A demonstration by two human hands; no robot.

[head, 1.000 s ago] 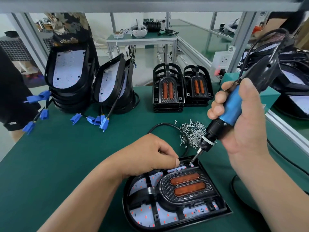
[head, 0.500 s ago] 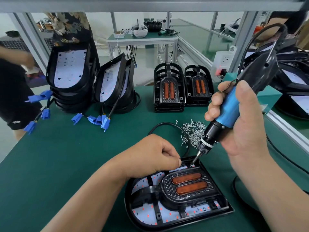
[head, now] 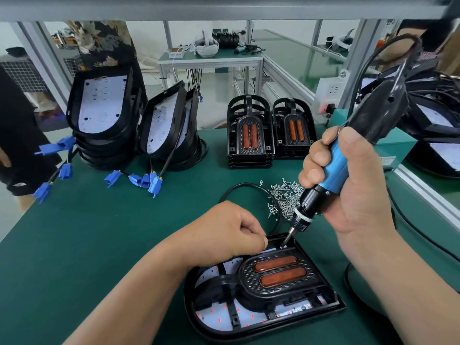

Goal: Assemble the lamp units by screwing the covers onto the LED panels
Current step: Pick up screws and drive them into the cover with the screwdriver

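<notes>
Far left: two stacks of bare LED panels (head: 99, 115) stand tilted on the green tabletop (head: 87, 245), their leads ending in blue connectors (head: 149, 181).

Centre left: the left hand (head: 231, 235) rests with curled fingers on the far edge of the lamp unit (head: 261, 317). Its fingertips are just beside the driver bit, and whether they pinch a screw or only steady the rim cannot be told.

Centre front: the lamp unit lies flat near the tabletop's front edge, with a black cover (head: 278, 275) with two amber lenses seated on its panel.

Centre rear: spare covers (head: 250, 135) wait in two stacks, and loose screws (head: 286, 197) lie heaped between them and the unit.

Right: the right hand (head: 353, 190) is clenched around the blue barrel of the electric screwdriver (head: 336, 165). The tool leans, and its bit meets the cover's far corner.

Judged risks: because the tool leans, the bit may slip out of the screw head and skid onto the exposed panel or into the nearby left fingertips. A screw driven at that angle may also enter crooked and leave the cover unseated. The unit could pivot if the left hand's pressure eases.
</notes>
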